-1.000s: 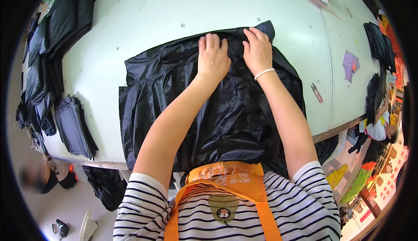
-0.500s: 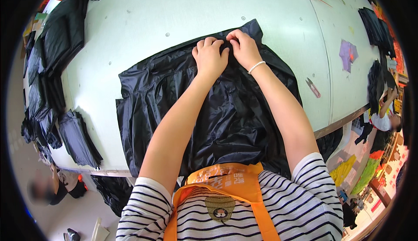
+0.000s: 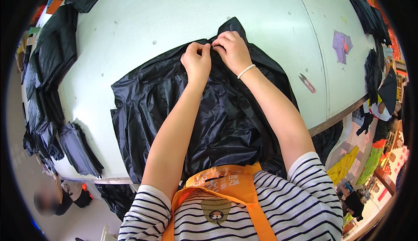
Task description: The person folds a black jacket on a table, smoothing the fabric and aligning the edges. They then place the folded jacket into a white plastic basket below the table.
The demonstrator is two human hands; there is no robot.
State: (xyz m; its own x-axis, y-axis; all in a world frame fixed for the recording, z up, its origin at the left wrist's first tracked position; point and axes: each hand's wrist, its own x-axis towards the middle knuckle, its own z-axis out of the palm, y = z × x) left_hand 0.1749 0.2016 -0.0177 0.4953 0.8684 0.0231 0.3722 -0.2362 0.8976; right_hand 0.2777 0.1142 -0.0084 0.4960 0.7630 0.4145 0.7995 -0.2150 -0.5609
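Observation:
A shiny black garment [image 3: 217, 114] lies crumpled over the table's front edge, spread out under both my forearms. At its far edge my left hand [image 3: 197, 62] pinches the fabric between thumb and fingers. Close beside it on the right, my right hand [image 3: 231, 50], with a white bead bracelet on the wrist, has its fingers curled and closed on the same edge. A pointed flap of the garment stands up beyond my right hand. The fingertips of both hands almost meet, and any small thing between them is too small to make out.
Thread snips [image 3: 307, 83] and a purple cloth scrap [image 3: 341, 46] lie on the pale table [image 3: 183, 5] to the right. Folded black garments [image 3: 54, 49] are piled along the left side, with a grey-black stack [image 3: 80, 148] at the near left. More black pieces [image 3: 370, 18] lie far right. Other people sit at both sides.
My left hand has gone from spread fingers to a pinch on the fabric edge. The view has shifted slightly, and the garment's far flap stands higher beside my right hand.

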